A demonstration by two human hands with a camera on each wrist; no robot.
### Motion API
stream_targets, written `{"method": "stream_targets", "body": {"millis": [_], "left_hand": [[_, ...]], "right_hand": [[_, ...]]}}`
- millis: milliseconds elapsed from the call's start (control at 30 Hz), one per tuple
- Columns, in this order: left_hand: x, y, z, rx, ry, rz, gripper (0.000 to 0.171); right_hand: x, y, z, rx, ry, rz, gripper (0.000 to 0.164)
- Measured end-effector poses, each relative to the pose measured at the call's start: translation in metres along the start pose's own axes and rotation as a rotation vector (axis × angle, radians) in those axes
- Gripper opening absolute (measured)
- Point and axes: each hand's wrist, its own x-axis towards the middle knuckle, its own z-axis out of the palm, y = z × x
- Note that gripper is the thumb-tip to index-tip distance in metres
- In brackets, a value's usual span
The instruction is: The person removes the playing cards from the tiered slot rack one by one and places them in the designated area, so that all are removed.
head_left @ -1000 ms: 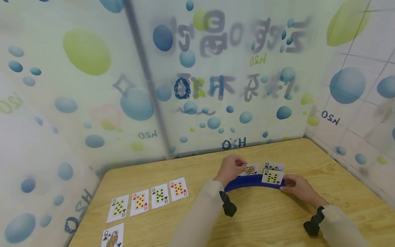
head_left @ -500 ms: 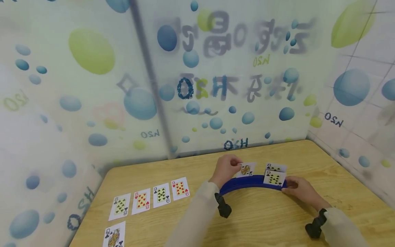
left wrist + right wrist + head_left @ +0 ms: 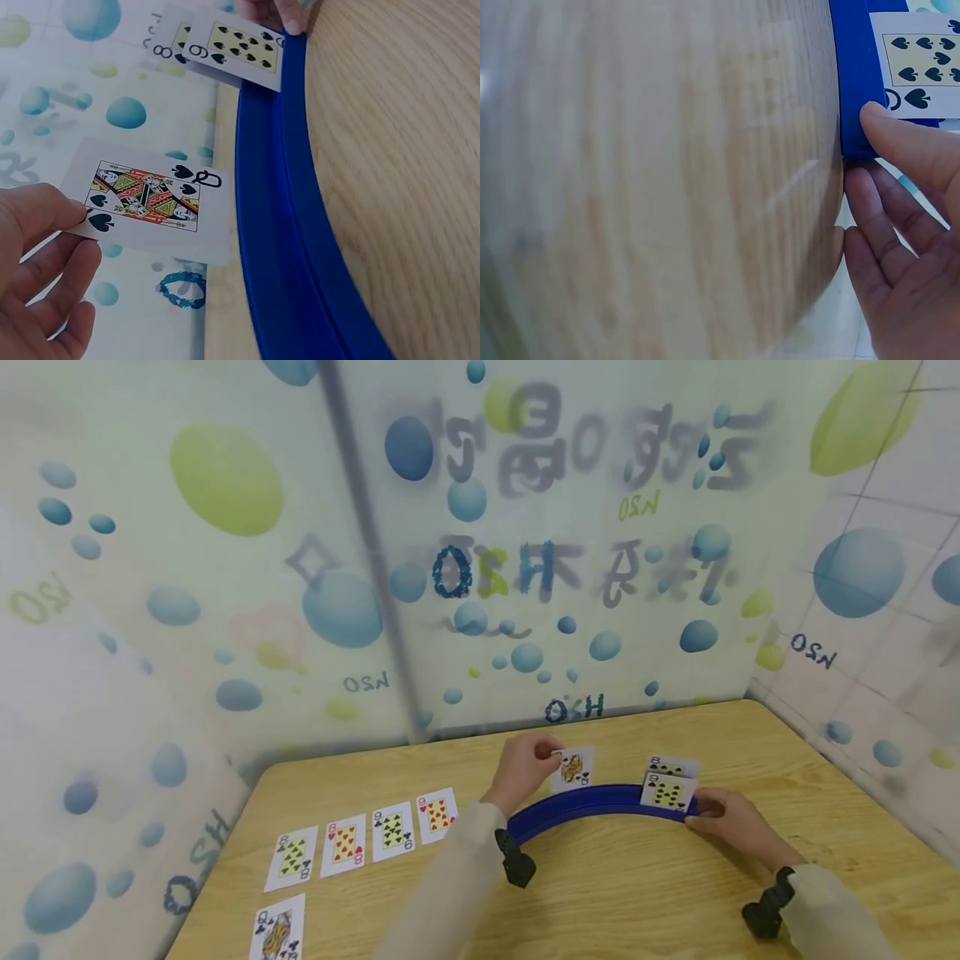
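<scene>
Between thumb and fingers my left hand (image 3: 519, 770) pinches the queen of spades (image 3: 142, 199) by its left edge. The card is upright just above the curved blue card holder (image 3: 592, 800), and the left wrist view shows a small gap between them. At the holder's right end stand the nine of spades (image 3: 667, 792) and, partly hidden behind it, the eight of spades (image 3: 678, 766). My right hand (image 3: 733, 821) holds that end, its thumb on the blue front beside the nine; the right wrist view shows the other fingers below.
On the table's left lie the eight of clubs (image 3: 292, 857), eight of hearts (image 3: 344, 845), nine of clubs (image 3: 393, 830) and nine of hearts (image 3: 437, 815) in a row. The queen of clubs (image 3: 277, 930) lies nearer, cut off by the frame. A patterned curtain (image 3: 480, 677) hangs behind the table.
My left hand has moved left along the card holder with the queen of spades, away from the eight and nine. More of the holder shows. My right hand keeps its place at the end.
</scene>
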Motion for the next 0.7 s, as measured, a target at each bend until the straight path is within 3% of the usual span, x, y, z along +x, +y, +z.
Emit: {"method": "stream_targets", "body": {"millis": [233,533,700], "left_hand": [[-0.004,-0.003,-0.026,0.069,0.033,0.05,0.01],[-0.023,-0.012,-0.069,0.124,0.045,0.044,0.01],[-0.036,-0.023,-0.09,0.122,0.069,0.007,0.009]], "right_hand": [[0.001,0.0,0.001,0.008,0.0,0.006,0.051],[0.001,0.0,0.001,0.022,0.003,-0.005,0.05],[0.001,0.002,0.001,0.023,-0.001,-0.005,0.051]]}}
